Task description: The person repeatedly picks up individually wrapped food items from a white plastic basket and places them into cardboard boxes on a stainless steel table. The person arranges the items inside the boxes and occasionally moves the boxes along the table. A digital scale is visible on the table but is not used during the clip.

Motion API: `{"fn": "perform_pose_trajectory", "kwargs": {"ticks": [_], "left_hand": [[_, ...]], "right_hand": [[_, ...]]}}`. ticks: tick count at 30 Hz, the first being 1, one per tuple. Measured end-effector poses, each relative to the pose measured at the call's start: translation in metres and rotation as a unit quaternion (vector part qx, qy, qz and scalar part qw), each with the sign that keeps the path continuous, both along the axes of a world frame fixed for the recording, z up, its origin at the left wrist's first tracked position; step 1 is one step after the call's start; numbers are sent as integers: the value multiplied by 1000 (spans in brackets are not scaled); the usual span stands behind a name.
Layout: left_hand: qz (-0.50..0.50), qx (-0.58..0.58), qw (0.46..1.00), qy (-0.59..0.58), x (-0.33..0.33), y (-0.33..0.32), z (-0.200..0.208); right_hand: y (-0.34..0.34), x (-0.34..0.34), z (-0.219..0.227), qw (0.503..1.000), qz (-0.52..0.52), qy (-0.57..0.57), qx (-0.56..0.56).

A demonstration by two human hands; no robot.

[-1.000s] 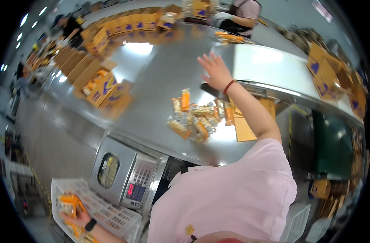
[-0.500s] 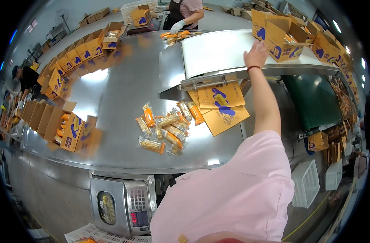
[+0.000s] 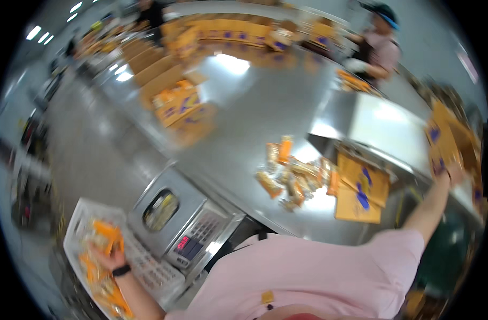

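My left hand (image 3: 109, 257), with a black band at the wrist, is down in a white plastic basket (image 3: 74, 221) among wrapped snack bars (image 3: 108, 230) in clear and orange film. Its fingers look closed round some of them, though motion smears the picture. At the far right, my right hand (image 3: 455, 173) is against a yellow-brown carton (image 3: 440, 141) on the white conveyor belt (image 3: 385, 125). Blur and the carton hide how its fingers lie. A loose pile of wrapped snack bars (image 3: 300, 178) lies on the steel table (image 3: 238, 133), beside flattened cartons (image 3: 361, 205).
A steel weighing machine (image 3: 166, 213) with a red display stands between basket and table. One open carton (image 3: 180, 104) full of bars sits at the table's left edge, with a row of cartons (image 3: 228, 31) behind. A co-worker in gloves (image 3: 380, 50) stands beyond the table.
The view has swung left and down, bringing the basket and my left hand into sight. My right hand has gone from the belt surface to the carton's side.
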State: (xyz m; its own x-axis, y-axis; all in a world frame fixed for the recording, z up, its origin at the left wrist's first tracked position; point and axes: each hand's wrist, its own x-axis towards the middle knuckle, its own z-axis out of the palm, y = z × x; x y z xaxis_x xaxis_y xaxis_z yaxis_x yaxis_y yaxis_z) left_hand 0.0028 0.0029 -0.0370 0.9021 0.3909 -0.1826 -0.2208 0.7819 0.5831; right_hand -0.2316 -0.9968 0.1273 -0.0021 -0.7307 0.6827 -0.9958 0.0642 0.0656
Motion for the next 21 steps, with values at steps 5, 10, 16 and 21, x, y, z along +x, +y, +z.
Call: {"fn": "perform_pose_trajectory", "kwargs": {"ticks": [5,10,16,21], "left_hand": [[-19,45,997,-57,-16,-6,12],[-61,29,993,-92,-20,-23,26],[-92,33,989,-114,-12,-27,23],[-87,18,991,-97,-13,-32,33]], "right_hand": [[-53,32,-4,999,41,16,21],[41,93,5,947,119,287,-82],[107,87,20,992,-76,-50,93],[44,75,10,967,121,192,114]]}}
